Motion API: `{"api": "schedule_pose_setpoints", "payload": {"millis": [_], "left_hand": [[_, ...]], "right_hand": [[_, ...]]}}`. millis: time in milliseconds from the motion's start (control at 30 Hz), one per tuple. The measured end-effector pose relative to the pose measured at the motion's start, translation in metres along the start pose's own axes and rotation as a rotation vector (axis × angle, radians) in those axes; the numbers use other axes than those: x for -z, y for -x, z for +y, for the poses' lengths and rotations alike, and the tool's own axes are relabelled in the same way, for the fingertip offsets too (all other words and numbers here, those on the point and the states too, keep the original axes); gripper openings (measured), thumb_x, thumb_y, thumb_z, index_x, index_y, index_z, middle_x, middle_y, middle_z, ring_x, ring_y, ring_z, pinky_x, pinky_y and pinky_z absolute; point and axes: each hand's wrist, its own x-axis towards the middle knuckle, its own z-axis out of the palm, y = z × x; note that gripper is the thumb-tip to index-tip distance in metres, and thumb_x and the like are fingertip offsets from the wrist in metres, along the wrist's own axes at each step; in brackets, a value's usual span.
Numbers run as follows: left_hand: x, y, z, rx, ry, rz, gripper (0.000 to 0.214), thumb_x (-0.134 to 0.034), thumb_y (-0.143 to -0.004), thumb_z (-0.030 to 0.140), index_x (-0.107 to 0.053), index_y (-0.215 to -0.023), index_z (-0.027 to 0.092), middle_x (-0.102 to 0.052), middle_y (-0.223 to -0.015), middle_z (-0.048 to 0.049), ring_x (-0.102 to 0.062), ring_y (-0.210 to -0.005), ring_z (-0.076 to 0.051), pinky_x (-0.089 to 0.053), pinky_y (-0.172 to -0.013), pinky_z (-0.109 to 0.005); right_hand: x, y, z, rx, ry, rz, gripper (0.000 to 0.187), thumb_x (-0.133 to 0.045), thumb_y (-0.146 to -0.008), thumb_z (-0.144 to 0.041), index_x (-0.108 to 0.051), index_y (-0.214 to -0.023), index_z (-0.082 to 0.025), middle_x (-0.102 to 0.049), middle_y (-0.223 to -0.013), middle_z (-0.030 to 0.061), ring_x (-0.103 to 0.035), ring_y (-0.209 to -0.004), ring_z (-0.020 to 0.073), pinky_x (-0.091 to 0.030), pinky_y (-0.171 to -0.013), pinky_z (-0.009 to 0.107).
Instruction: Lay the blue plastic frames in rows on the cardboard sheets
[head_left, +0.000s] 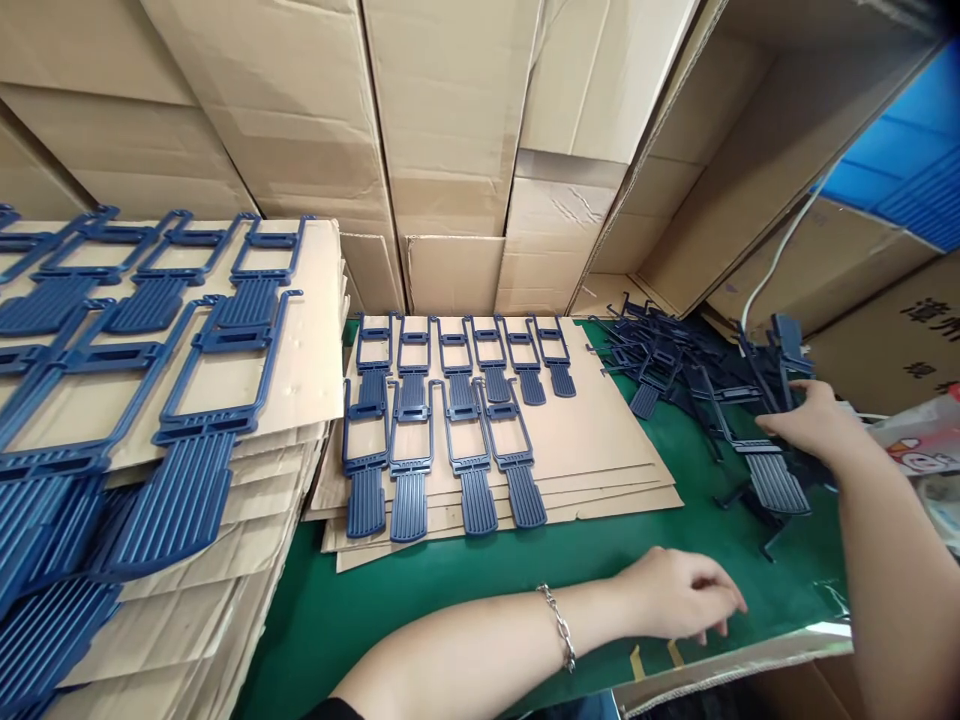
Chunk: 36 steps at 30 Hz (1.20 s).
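Note:
My right hand (806, 420) reaches into a loose pile of dark blue plastic frame parts (675, 365) at the right and grips one blue part (772, 395) at its edge. My left hand (679, 595), with a chain bracelet on the wrist, hovers low over the green mat (465, 590) near the front edge, fingers curled loosely and holding nothing. In the middle lies a cardboard sheet (600, 430) with two rows of the same blue parts (450, 420) laid side by side.
A tall stack of cardboard sheets (247, 560) layered with blue parts stands at the left. Brown cartons (450, 130) wall the back. A white cable (780, 250) hangs at the right, above a plastic bag (922, 440) and a printed carton.

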Motion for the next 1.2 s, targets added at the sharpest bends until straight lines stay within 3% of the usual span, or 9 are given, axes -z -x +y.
{"api": "schedule_pose_setpoints", "payload": {"millis": [100, 167, 267, 333, 400, 533, 667, 833, 1200], "left_hand": [[0.012, 0.002, 0.021, -0.079, 0.179, 0.193, 0.031, -0.036, -0.077, 0.028, -0.051, -0.102, 0.018, -0.054, -0.081, -0.0022, -0.050, -0.060, -0.008, -0.044, -0.053, -0.021], [0.026, 0.009, 0.045, -0.247, 0.121, 0.410, 0.035, -0.046, -0.074, 0.028, -0.049, -0.109, 0.021, -0.051, -0.103, -0.0055, -0.051, -0.088, -0.014, -0.045, -0.073, -0.026], [0.055, 0.022, 0.082, -0.371, 0.115, 0.611, 0.060, -0.053, -0.072, 0.037, -0.029, -0.127, 0.027, -0.028, -0.133, -0.0065, -0.031, -0.118, -0.020, -0.039, -0.087, -0.030], [0.074, 0.029, 0.098, -0.354, 0.166, 0.706, 0.078, -0.059, -0.067, 0.041, -0.018, -0.132, 0.027, -0.019, -0.139, -0.0067, -0.020, -0.125, -0.023, -0.034, -0.093, -0.034], [0.092, 0.032, 0.106, -0.314, 0.250, 0.689, 0.071, -0.058, -0.068, 0.040, -0.026, -0.129, 0.023, -0.027, -0.136, -0.0096, -0.026, -0.123, -0.025, -0.033, -0.094, -0.037], [0.121, 0.037, 0.109, -0.255, 0.377, 0.672, 0.027, -0.041, -0.079, 0.027, -0.055, -0.100, 0.015, -0.059, -0.102, -0.0116, -0.055, -0.093, -0.022, -0.045, -0.076, -0.036], [0.151, 0.051, 0.108, -0.277, 0.452, 0.731, 0.021, -0.043, -0.078, 0.024, -0.058, -0.088, 0.014, -0.063, -0.087, -0.0095, -0.060, -0.074, -0.018, -0.049, -0.059, -0.030], [0.174, 0.063, 0.106, -0.257, 0.484, 0.748, 0.022, -0.042, -0.078, 0.026, -0.058, -0.086, 0.014, -0.064, -0.081, -0.0084, -0.060, -0.062, -0.015, -0.048, -0.052, -0.026], [0.180, 0.049, 0.087, -0.129, 0.307, 0.787, 0.019, -0.046, -0.077, 0.031, -0.050, -0.069, 0.015, -0.055, -0.065, -0.0011, -0.045, -0.041, -0.005, -0.039, -0.042, -0.019]], "right_hand": [[0.016, 0.025, -0.012, -0.024, -0.197, -0.003, 0.072, -0.059, -0.056, -0.038, -0.036, -0.121, -0.015, -0.054, -0.082, 0.0111, -0.047, -0.055, 0.0152, -0.036, -0.049, 0.027], [0.026, 0.046, -0.026, 0.026, -0.437, -0.052, 0.071, -0.062, -0.054, -0.029, -0.037, -0.120, -0.019, -0.054, -0.079, 0.0072, -0.048, -0.055, 0.0146, -0.038, -0.048, 0.026], [0.038, 0.079, -0.054, 0.140, -0.800, -0.169, 0.068, -0.060, -0.051, -0.017, -0.040, -0.116, -0.024, -0.054, -0.076, 0.0023, -0.049, -0.055, 0.0128, -0.039, -0.047, 0.023], [0.043, 0.100, -0.076, 0.213, -0.993, -0.208, 0.067, -0.061, -0.050, -0.014, -0.042, -0.113, -0.026, -0.054, -0.079, 0.0006, -0.051, -0.059, 0.0118, -0.041, -0.049, 0.020], [0.044, 0.117, -0.098, 0.282, -1.173, -0.297, 0.066, -0.063, -0.051, -0.013, -0.043, -0.113, -0.027, -0.053, -0.080, -0.0008, -0.051, -0.061, 0.0101, -0.042, -0.050, 0.019], [0.033, 0.134, -0.140, 0.428, -1.452, -0.563, 0.065, -0.064, -0.057, -0.015, -0.039, -0.115, -0.029, -0.054, -0.088, -0.0005, -0.055, -0.066, 0.0103, -0.047, -0.060, 0.023], [0.011, 0.134, -0.168, 0.552, -1.564, -0.659, 0.066, -0.061, -0.060, -0.026, -0.033, -0.120, -0.029, -0.054, -0.097, 0.0023, -0.057, -0.069, 0.0139, -0.048, -0.061, 0.029], [-0.010, 0.138, -0.173, 0.597, -1.600, -0.665, 0.065, -0.057, -0.062, -0.027, -0.032, -0.122, -0.030, -0.054, -0.092, 0.0014, -0.052, -0.059, 0.0105, -0.045, -0.054, 0.026], [-0.020, 0.140, -0.169, 0.555, -1.614, -0.746, 0.057, -0.058, -0.063, -0.021, -0.037, -0.116, -0.030, -0.050, -0.098, 0.0010, -0.049, -0.060, 0.0091, -0.043, -0.056, 0.026]]}}
